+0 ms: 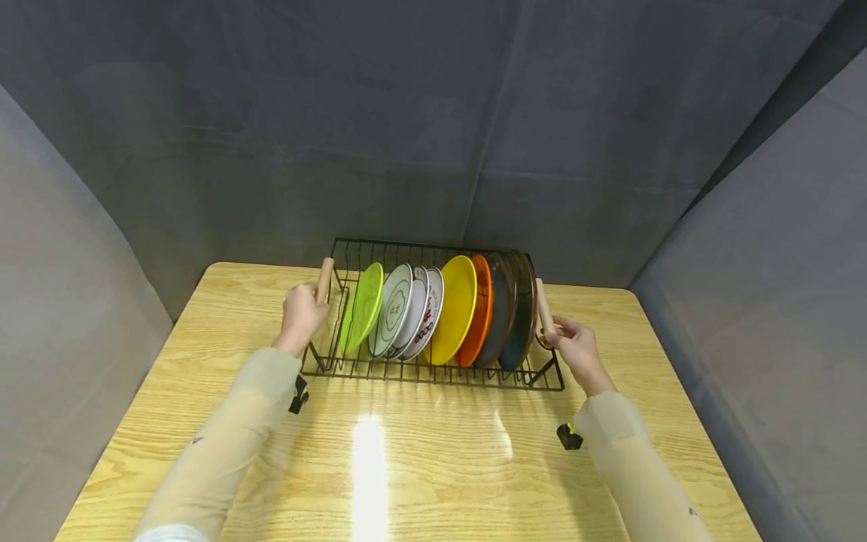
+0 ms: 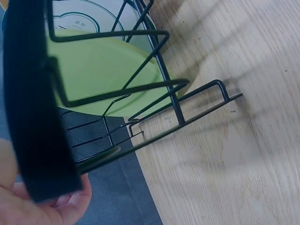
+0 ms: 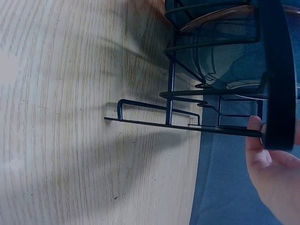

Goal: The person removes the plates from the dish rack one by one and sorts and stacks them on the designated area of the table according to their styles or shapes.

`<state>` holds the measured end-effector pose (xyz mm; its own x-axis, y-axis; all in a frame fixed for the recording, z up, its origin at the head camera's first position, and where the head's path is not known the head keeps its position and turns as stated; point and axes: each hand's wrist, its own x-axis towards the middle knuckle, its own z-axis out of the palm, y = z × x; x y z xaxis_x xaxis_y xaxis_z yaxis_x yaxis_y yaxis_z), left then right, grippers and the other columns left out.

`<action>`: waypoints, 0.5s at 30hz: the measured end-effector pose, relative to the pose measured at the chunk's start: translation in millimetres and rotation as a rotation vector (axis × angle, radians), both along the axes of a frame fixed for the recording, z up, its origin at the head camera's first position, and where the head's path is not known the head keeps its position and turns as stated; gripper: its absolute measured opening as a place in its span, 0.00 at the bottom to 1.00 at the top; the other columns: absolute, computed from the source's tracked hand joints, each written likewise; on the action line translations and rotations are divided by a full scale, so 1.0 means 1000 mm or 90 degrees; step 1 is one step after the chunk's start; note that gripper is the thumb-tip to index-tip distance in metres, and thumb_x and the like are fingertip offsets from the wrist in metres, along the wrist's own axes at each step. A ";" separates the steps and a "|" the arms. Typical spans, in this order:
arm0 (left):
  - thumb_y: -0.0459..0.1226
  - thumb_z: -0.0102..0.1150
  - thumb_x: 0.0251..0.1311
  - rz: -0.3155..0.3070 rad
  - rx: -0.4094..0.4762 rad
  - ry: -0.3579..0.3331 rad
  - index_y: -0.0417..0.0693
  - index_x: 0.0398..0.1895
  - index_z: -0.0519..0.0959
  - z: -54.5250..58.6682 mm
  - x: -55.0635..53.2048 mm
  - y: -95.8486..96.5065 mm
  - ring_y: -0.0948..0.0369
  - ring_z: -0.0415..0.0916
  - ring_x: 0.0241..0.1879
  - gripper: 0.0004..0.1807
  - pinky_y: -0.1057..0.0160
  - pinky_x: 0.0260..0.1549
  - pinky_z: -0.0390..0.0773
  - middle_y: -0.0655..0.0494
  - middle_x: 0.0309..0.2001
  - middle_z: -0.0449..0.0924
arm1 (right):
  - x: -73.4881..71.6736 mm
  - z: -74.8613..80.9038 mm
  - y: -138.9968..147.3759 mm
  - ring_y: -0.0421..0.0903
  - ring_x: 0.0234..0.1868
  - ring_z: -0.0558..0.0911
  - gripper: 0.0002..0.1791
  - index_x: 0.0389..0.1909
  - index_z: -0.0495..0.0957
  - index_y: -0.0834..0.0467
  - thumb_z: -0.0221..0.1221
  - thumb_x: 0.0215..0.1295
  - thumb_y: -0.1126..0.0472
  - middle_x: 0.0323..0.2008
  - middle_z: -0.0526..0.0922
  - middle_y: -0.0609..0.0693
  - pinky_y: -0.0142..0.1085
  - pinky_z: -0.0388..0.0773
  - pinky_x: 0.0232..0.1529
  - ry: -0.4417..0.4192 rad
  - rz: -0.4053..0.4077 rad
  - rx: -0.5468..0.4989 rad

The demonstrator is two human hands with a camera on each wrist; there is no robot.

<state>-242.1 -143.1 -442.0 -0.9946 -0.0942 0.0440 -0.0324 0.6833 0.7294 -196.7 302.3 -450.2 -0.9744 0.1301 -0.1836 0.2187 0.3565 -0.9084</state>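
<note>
A black wire dish rack (image 1: 433, 381) stands near the table's back edge, full of upright plates. My left hand (image 1: 302, 315) grips the left wooden handle (image 1: 325, 280). The right wooden handle (image 1: 545, 307) is held at its near end by the fingers of my right hand (image 1: 577, 352). From left to right sit a lime-green plate (image 1: 364, 307), several white patterned plates (image 1: 394, 310), a yellow plate (image 1: 455, 310), an orange plate (image 1: 484, 316) and dark brown-rimmed plates (image 1: 523, 324). In the right wrist view, fingertips touch the rack's end; both handles are mostly hidden in the wrist views.
The rack rests on a light wooden table (image 1: 447, 459). Dark grey cloth (image 1: 379, 150) hangs right behind the rack, and lighter grey panels (image 1: 779, 263) rise at both sides. A bright light reflection lies on the tabletop in front.
</note>
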 end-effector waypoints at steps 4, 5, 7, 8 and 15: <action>0.23 0.49 0.50 -0.003 -0.001 -0.006 0.27 0.45 0.75 0.001 -0.001 -0.001 0.45 0.75 0.31 0.17 0.57 0.26 0.73 0.32 0.39 0.77 | -0.001 0.001 0.000 0.39 0.38 0.78 0.27 0.65 0.57 0.70 0.49 0.65 0.69 0.49 0.71 0.70 0.46 0.66 0.55 -0.003 0.007 0.007; 0.23 0.49 0.51 -0.005 -0.002 -0.010 0.27 0.45 0.75 0.002 -0.001 -0.001 0.45 0.75 0.32 0.17 0.56 0.27 0.73 0.32 0.39 0.76 | -0.001 0.002 0.000 0.39 0.38 0.78 0.27 0.65 0.57 0.70 0.49 0.65 0.69 0.49 0.71 0.69 0.45 0.67 0.55 -0.006 0.009 0.009; 0.23 0.50 0.51 -0.008 -0.004 -0.017 0.28 0.46 0.75 0.002 -0.001 -0.002 0.45 0.75 0.33 0.17 0.56 0.27 0.73 0.32 0.40 0.76 | -0.002 0.003 0.001 0.43 0.41 0.78 0.28 0.65 0.56 0.70 0.49 0.65 0.69 0.49 0.72 0.69 0.45 0.67 0.54 -0.011 0.023 0.026; 0.24 0.50 0.52 -0.010 -0.005 -0.021 0.27 0.47 0.74 0.003 -0.001 -0.002 0.45 0.75 0.33 0.17 0.56 0.28 0.73 0.32 0.40 0.76 | -0.002 0.005 0.001 0.46 0.43 0.78 0.28 0.65 0.55 0.70 0.49 0.66 0.68 0.50 0.72 0.69 0.46 0.68 0.54 -0.016 0.035 0.037; 0.25 0.51 0.54 -0.033 -0.013 -0.023 0.26 0.48 0.73 0.005 0.001 -0.004 0.44 0.75 0.33 0.17 0.55 0.26 0.75 0.31 0.39 0.75 | -0.009 0.028 0.008 0.60 0.49 0.75 0.32 0.65 0.49 0.75 0.49 0.66 0.65 0.52 0.68 0.74 0.51 0.70 0.52 -0.072 0.186 0.161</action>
<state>-240.7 -147.3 -437.0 -0.9990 -0.0425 0.0099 -0.0227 0.6990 0.7147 -206.0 310.3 -422.3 -0.9523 -0.0948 -0.2902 0.1690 0.6280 -0.7597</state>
